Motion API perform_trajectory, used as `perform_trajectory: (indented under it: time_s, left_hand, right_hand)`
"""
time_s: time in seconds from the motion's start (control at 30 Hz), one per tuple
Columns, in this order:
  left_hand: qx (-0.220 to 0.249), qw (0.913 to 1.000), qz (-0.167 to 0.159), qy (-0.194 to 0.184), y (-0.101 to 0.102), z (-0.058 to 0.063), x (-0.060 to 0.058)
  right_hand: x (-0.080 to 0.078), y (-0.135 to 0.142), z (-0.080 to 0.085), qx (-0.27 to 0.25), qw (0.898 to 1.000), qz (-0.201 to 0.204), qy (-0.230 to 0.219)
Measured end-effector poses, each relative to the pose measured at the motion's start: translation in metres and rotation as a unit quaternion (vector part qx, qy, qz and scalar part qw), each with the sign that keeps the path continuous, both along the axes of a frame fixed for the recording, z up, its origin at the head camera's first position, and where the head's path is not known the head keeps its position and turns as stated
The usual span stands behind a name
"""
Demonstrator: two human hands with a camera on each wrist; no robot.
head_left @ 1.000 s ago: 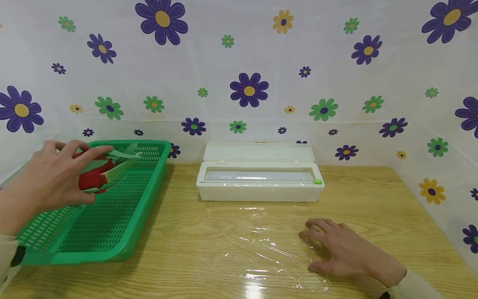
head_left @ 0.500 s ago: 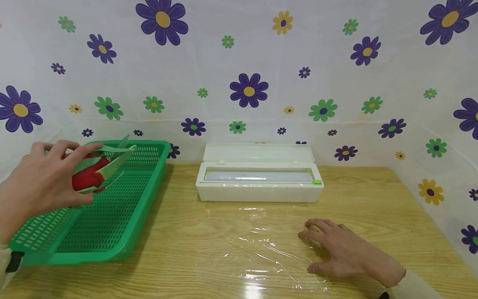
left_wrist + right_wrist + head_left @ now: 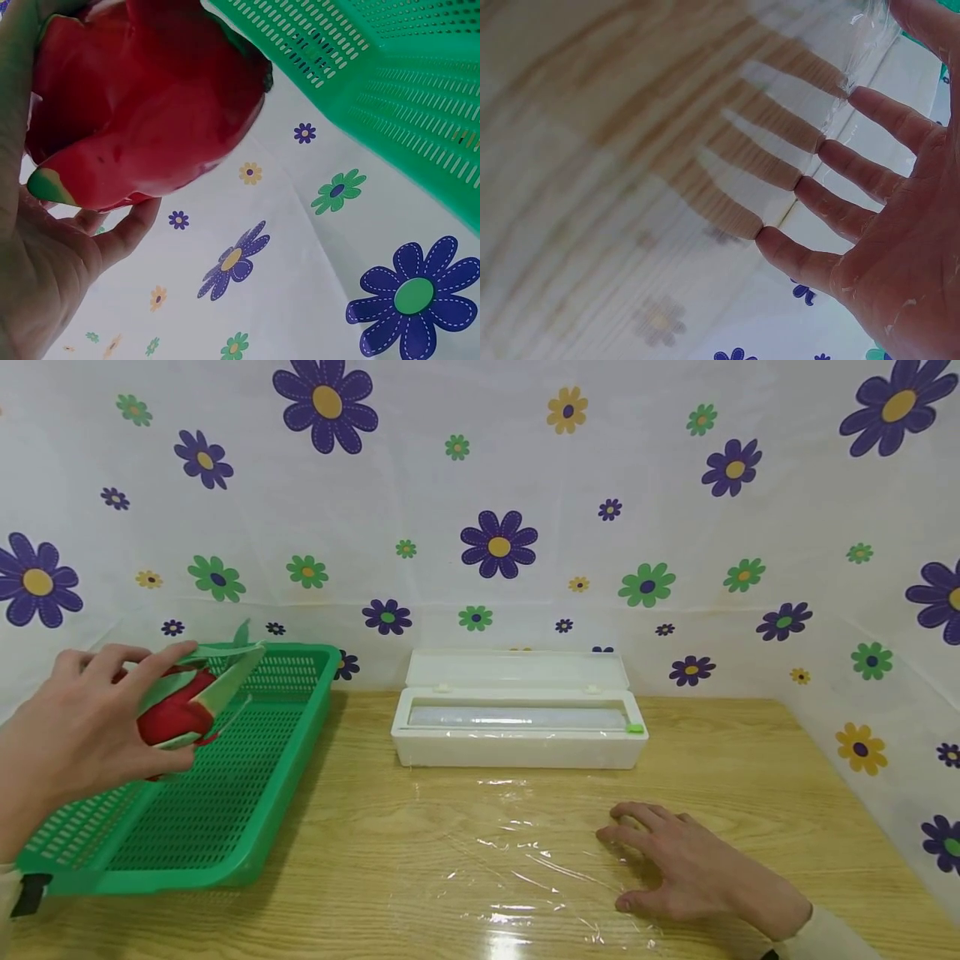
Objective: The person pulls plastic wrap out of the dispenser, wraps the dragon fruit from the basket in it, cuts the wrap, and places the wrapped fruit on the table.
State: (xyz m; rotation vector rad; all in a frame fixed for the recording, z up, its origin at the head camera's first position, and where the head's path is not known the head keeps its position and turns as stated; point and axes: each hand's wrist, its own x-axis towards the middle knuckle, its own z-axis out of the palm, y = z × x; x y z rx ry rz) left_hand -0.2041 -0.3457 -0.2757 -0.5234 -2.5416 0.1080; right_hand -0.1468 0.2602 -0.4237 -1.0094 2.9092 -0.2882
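Note:
My left hand point(image 3: 90, 722) grips a red dragon fruit point(image 3: 176, 714) with long green scales, held over the green basket point(image 3: 296, 768) on the left. In the left wrist view, thumb and fingers wrap the dragon fruit point(image 3: 172, 97) from one side, and its smooth red skin faces the camera. My right hand point(image 3: 686, 868) rests on the table with its fingers spread. Its fingertips touch the tabletop at the edge of a sheet of clear plastic wrap point(image 3: 525, 860), as the right hand point(image 3: 907, 195) in the right wrist view also shows.
A white wrap dispenser point(image 3: 517, 752) stands at the back middle with its lid up and a roll inside. The wrap sheet runs from it towards the front of the wooden table point(image 3: 352, 827). A flowered cloth point(image 3: 420, 493) hangs behind and to the right.
My left hand has shifted a little left with the dragon fruit, which has turned slightly in view. The right hand, wrap and dispenser stay in place.

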Motion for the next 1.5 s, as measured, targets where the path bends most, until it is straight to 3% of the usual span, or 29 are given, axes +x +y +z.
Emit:
perform_trajectory:
  time_s: [0.37, 0.53, 0.97, 1.5]
  left_hand:
    - [0.036, 0.9993, 0.014, -0.002, 0.002, 0.001, 0.006]
    - [0.047, 0.9988, 0.006, 0.009, 0.003, -0.001, 0.008]
    - [0.039, 0.9991, -0.001, 0.014, 0.006, -0.003, 0.013]
    - [0.056, 0.9958, -0.057, 0.046, 0.019, -0.005, 0.018]
  right_hand:
    - [0.001, -0.001, 0.001, 0.001, 1.000, -0.002, 0.001]
    - [0.001, -0.001, 0.001, 0.003, 1.000, -0.004, 0.002]
    - [0.000, 0.000, 0.000, 0.004, 1.000, -0.004, 0.000]
    - [0.002, 0.001, -0.001, -0.003, 1.000, -0.004, -0.009]
